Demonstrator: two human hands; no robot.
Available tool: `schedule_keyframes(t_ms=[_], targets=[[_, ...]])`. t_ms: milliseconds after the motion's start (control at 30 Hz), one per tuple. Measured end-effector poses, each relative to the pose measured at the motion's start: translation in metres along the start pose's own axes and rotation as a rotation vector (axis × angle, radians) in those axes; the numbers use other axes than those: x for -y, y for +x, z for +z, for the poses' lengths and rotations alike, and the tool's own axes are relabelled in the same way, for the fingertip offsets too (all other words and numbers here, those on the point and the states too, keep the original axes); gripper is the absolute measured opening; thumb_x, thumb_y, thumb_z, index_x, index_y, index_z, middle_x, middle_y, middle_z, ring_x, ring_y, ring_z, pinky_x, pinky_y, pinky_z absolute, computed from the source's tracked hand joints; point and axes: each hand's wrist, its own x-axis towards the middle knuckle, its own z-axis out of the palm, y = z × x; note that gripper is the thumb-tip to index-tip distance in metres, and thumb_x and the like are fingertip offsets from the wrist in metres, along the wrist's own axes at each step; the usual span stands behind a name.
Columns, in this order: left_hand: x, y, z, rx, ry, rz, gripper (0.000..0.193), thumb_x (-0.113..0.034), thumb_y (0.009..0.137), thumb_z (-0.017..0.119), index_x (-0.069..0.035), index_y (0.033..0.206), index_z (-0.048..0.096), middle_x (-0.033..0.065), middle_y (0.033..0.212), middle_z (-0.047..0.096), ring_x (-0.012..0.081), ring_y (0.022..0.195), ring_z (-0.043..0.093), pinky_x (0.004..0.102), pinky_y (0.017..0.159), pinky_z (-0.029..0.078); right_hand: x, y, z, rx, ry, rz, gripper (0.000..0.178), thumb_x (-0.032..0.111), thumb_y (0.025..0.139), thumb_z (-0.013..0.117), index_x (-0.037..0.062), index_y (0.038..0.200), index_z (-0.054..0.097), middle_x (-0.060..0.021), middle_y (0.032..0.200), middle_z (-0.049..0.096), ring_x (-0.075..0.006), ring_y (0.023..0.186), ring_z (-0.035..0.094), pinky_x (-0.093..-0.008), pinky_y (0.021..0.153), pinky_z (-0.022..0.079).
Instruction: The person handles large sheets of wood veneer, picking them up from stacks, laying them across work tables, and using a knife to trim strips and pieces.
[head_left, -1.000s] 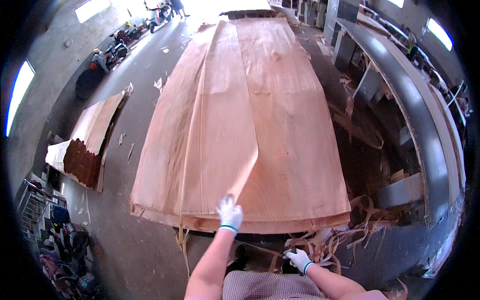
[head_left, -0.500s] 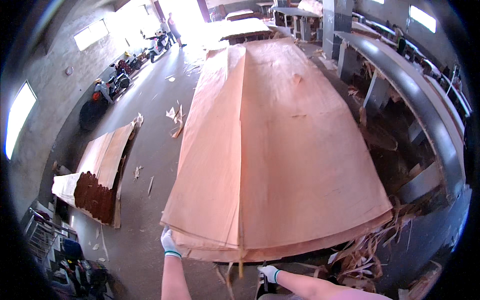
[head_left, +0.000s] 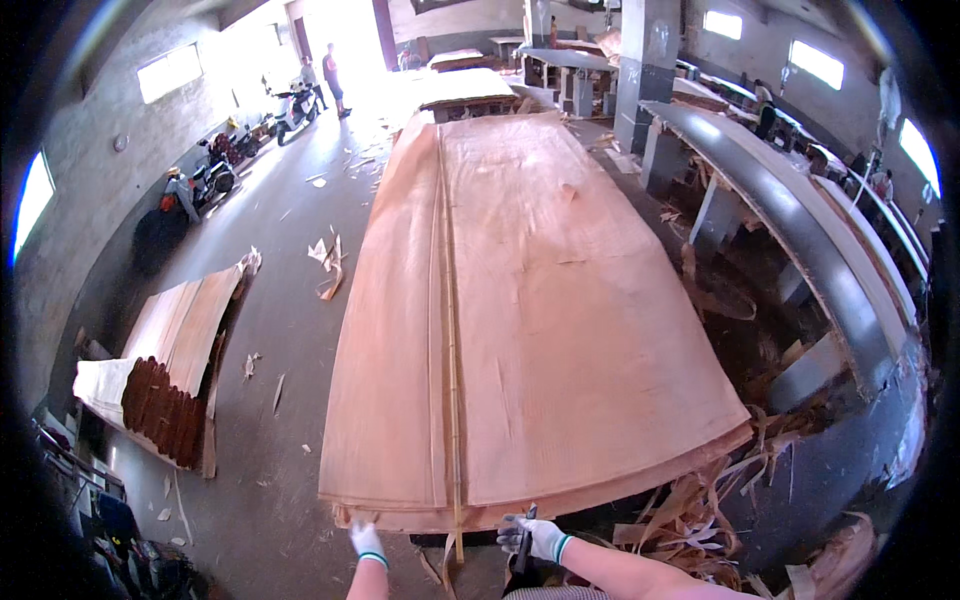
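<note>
A tall stack of wide, pinkish-tan wood veneer sheets (head_left: 590,330) stretches away in front of me. Along its left part lies a long thin yellowish stick (head_left: 453,400), running lengthwise and poking past the near edge. My left hand (head_left: 368,541), in a white glove with a green cuff, is just below the near left corner of the stack; motion smears its fingers. My right hand (head_left: 543,538), gloved alike, is closed around a dark, slim-handled tool (head_left: 526,540) at the near edge, right of the stick. What the tool's lower end is, I cannot make out.
Torn veneer strips (head_left: 690,510) heap at the near right. A smaller veneer pile (head_left: 185,335) lies on the floor at left. A long dark-topped bench (head_left: 790,200) runs along the right. Scooters stand by the left wall, and people (head_left: 335,80) near the bright doorway.
The top sheet's raised left flap now lies flat, exposing the long stick. My left hand has left the sheet's corner and moved down and right. The view has shifted slightly.
</note>
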Motion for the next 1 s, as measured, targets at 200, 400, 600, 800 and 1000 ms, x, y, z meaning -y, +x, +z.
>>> schedule_keyframes(t_ms=[200,400,600,800,1000], targets=[[0.043,-0.136,0.126,0.395,0.478,-0.493,0.091,-0.023,0.067,0.079,0.007,0.138,0.031,0.0208,0.133,0.047,0.0295,0.119,0.05,0.0358,0.097,0.042,0.004,-0.093,-0.068,-0.046,-0.114,-0.246,0.036,0.021,0.1,0.039,0.0079,0.133,0.042,-0.0176,0.112,0.061,-0.0286,0.092,0.064,-0.0386,0.074,0.053],[-0.019,-0.296,0.219,1.001,0.82,-0.06,0.024,-0.023,0.078,0.06,-0.001,0.083,0.065,0.0133,0.073,0.066,0.0303,0.067,0.063,0.0399,0.063,0.05,-0.027,-0.212,-0.126,-0.455,-0.699,-0.48,0.042,0.029,0.096,0.049,0.0046,0.13,0.048,-0.0143,0.114,0.062,-0.0225,0.095,0.064,-0.0317,0.078,0.05],[-0.029,-0.536,0.182,1.838,0.535,-0.082,0.043,-0.023,0.088,0.063,-0.001,0.124,0.054,0.0107,0.115,0.063,0.0197,0.107,0.056,0.0333,0.093,0.043,-0.018,-0.277,-0.083,-0.761,-1.489,-0.706,0.047,0.041,0.08,0.064,0.0027,0.106,0.058,-0.0244,0.093,0.064,-0.0386,0.091,0.062,-0.0438,0.079,0.049],[-0.077,-0.544,0.159,2.12,0.793,0.563,0.033,-0.02,0.091,0.053,-0.004,0.119,0.058,0.0133,0.12,0.059,0.0272,0.111,0.055,0.0363,0.096,0.043,-0.061,-0.337,-0.176,-0.965,-1.075,-0.933,0.03,0.025,0.078,0.065,0.0028,0.098,0.06,-0.0152,0.078,0.066,-0.0294,0.074,0.065,-0.0375,0.069,0.05],[-0.115,-0.44,0.107,1.169,1.002,0.616,0.04,-0.033,0.086,0.052,-0.006,0.115,0.061,0.0185,0.114,0.062,0.0333,0.108,0.058,0.0375,0.093,0.045,-0.117,-0.374,-0.25,-0.939,-0.942,-0.95,0.028,0.024,0.083,0.065,0.002,0.098,0.06,-0.0148,0.078,0.064,-0.028,0.073,0.062,-0.0359,0.069,0.048]])
